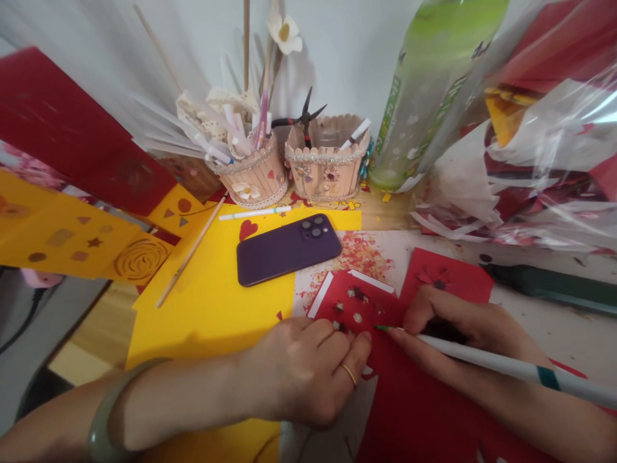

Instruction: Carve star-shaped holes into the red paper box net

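A red paper (348,294) with small cut-out holes and white strips along its edges lies in front of me. My left hand (308,360), wearing a ring, has curled fingers on its near edge and hides part of it. Between the fingers of my right hand (448,328) is a white marker (486,357) with a green tip and a teal band. That tip is close to the red paper, beside my left fingertips; whether it touches cannot be made out. Behind the right hand sits another red piece (434,273) with a flower-shaped cut.
Yellow paper (216,308) lies at left, bearing a purple phone (289,249), a thin wooden stick (190,254) and a white pen (255,213). Behind stand two decorated stick holders (255,173), a green bottle (419,96) and a clear plastic bag (540,148). A dark green tool (554,286) lies right.
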A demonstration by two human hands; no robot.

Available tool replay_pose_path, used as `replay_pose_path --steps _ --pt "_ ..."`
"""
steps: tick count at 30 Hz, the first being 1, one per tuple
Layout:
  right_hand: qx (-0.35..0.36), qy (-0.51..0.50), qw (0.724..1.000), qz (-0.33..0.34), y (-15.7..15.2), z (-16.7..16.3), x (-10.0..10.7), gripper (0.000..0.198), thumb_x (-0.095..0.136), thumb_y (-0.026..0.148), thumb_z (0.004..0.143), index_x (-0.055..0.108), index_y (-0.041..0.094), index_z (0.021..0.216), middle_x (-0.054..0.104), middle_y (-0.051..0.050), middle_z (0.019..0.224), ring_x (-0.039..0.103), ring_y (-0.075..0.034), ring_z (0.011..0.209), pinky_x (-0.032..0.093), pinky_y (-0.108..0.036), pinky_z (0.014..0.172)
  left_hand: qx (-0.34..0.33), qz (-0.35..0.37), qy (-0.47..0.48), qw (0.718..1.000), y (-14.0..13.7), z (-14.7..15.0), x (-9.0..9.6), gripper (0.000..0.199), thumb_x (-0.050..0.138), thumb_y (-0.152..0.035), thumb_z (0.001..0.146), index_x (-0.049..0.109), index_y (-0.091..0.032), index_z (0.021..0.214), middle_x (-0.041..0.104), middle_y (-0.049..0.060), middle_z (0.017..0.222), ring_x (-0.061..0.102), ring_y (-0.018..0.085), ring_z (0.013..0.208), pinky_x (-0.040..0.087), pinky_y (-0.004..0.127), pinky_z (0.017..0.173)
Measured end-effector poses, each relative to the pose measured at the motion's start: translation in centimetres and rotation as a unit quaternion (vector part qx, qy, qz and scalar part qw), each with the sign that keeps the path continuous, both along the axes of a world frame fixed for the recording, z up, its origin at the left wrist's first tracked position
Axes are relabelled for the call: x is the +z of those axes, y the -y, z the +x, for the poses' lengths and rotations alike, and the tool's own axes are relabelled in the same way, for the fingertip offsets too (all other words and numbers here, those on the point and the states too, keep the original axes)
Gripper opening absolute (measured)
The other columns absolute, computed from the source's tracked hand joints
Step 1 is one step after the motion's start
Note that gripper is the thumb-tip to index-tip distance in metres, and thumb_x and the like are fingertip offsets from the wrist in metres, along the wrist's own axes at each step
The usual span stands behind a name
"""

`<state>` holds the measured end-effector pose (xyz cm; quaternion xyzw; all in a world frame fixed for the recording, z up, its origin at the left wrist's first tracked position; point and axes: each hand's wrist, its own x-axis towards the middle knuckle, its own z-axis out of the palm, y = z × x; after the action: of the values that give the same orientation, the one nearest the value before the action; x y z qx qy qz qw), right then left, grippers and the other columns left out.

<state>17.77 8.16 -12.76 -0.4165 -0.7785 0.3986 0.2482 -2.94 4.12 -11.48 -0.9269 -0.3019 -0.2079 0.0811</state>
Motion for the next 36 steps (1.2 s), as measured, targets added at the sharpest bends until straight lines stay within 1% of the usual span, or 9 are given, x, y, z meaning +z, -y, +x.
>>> replay_pose_path --steps 7,10,14,17,21,26,28,32,36 --pt "0.016 -0.005 1.0 -0.016 0.2 0.2 0.0 0.022 0.055 0.038 0.082 0.048 0.024 0.066 0.05 0.006 0.046 0.043 -0.01 0.039 0.033 -0.019 0.034 0.005 -0.003 0.007 1.0 0.2 0.0 -0.4 0.028 0.033 -0.011 0.092 0.06 -0.004 0.097 0.056 0.0 0.057 0.053 0.014 0.047 0.039 0.028 0.034" --pt "-0.008 0.003 1.0 -0.028 0.3 0.1 0.2 0.025 0.055 0.04 0.082 0.048 0.024 0.063 0.05 0.005 0.048 0.041 -0.01 0.04 0.032 -0.02 0.036 0.009 -0.004 0.01 1.0 0.2 0.0 -0.4 0.029 0.031 -0.011 0.093 0.06 -0.004 0.097 0.056 0.0 0.057 0.053 0.015 0.047 0.039 0.028 0.034" --pt "-0.013 0.004 0.999 -0.05 0.5 -0.2 0.7 0.027 0.054 0.042 0.081 0.049 0.023 0.062 0.051 0.005 0.049 0.041 -0.01 0.042 0.033 -0.02 0.038 -0.006 -0.015 0.001 1.0 0.2 0.0 -0.2 0.031 0.03 -0.01 0.093 0.06 -0.003 0.096 0.056 0.0 0.056 0.053 0.014 0.047 0.039 0.027 0.034" --pt "-0.03 0.013 0.998 -0.055 0.4 -0.2 0.8 0.026 0.053 0.041 0.081 0.049 0.024 0.063 0.049 0.005 0.047 0.04 -0.01 0.041 0.032 -0.02 0.037 0.008 -0.007 0.008 1.0 0.3 0.0 -0.4 0.03 0.03 -0.01 0.092 0.059 -0.004 0.097 0.056 0.0 0.057 0.053 0.014 0.047 0.038 0.027 0.034" --pt "0.01 0.018 0.999 -0.028 0.1 0.2 0.3 0.023 0.054 0.038 0.082 0.049 0.024 0.065 0.052 0.005 0.05 0.044 -0.011 0.042 0.034 -0.019 0.037 0.019 0.009 0.02 1.0 0.5 0.1 -1.1 0.028 0.032 -0.012 0.092 0.058 -0.005 0.098 0.057 0.001 0.059 0.052 0.014 0.048 0.038 0.028 0.035" --pt "0.007 0.014 0.999 -0.039 0.3 0.2 0.1 0.024 0.055 0.041 0.081 0.049 0.025 0.065 0.052 0.004 0.048 0.043 -0.011 0.041 0.034 -0.021 0.036 0.015 0.003 0.012 1.0 0.4 0.0 -1.1 0.027 0.034 -0.012 0.091 0.059 -0.005 0.098 0.057 0.0 0.058 0.052 0.014 0.049 0.038 0.028 0.035" --pt "-0.008 0.019 0.998 -0.058 0.5 0.0 0.4 0.026 0.054 0.042 0.081 0.049 0.024 0.063 0.05 0.005 0.048 0.041 -0.011 0.041 0.032 -0.021 0.037 0.018 0.004 0.014 1.0 0.4 0.0 -1.0 0.027 0.034 -0.012 0.091 0.059 -0.005 0.098 0.056 0.0 0.058 0.052 0.014 0.048 0.037 0.028 0.035" --pt "-0.078 0.009 0.994 -0.076 0.8 -0.5 0.9 0.029 0.055 0.047 0.079 0.049 0.025 0.061 0.051 0.004 0.051 0.039 -0.011 0.043 0.031 -0.023 0.038 0.012 -0.001 0.011 1.0 0.4 0.1 -0.8 0.027 0.033 -0.011 0.092 0.059 -0.005 0.097 0.056 0.0 0.058 0.052 0.014 0.047 0.037 0.028 0.035" --pt "-0.057 0.008 0.997 -0.059 0.8 -0.6 0.7 0.027 0.057 0.044 0.077 0.049 0.025 0.06 0.05 0.005 0.049 0.039 -0.01 0.041 0.03 -0.022 0.037 0.012 -0.007 0.013 1.0 0.4 0.1 -0.6 0.03 0.031 -0.011 0.092 0.06 -0.004 0.096 0.056 0.0 0.058 0.053 0.015 0.048 0.038 0.028 0.034"
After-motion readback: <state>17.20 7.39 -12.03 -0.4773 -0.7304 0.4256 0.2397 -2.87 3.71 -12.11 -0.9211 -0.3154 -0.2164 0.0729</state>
